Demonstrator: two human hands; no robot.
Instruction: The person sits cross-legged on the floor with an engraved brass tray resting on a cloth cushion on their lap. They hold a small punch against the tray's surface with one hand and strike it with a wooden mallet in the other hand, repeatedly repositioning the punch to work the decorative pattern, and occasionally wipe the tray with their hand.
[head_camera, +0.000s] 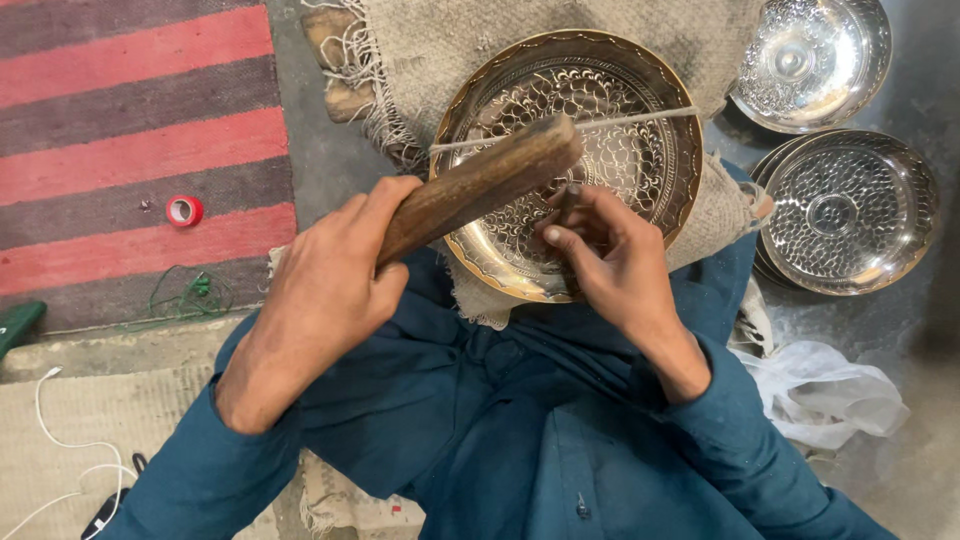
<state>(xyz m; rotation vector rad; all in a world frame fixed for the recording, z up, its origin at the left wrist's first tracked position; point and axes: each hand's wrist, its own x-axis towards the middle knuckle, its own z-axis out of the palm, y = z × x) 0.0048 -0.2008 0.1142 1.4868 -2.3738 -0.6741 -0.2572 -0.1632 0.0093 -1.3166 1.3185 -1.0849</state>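
So a wooden mallet is gripped tight in the left hand, raised over the punch. That thin metal punch is pinched upright in the right hand, tip down on the patterned brass dish, which is kept propped on burlap just ahead, probably for cushioning.

An engraved metal bowl rests on a burlap pad in the person's lap, with the left hand holding a wooden mallet over the bowl's left rim and the right hand pinching a small punch upright on the bowl's near inner wall. To the right of the pad, two more metal bowls sit on the floor, one behind the other, and a crumpled plastic sheet lies in front of them. On the left, a striped rug carries a roll of tape near its right edge, and a white cable lies at the near left corner.
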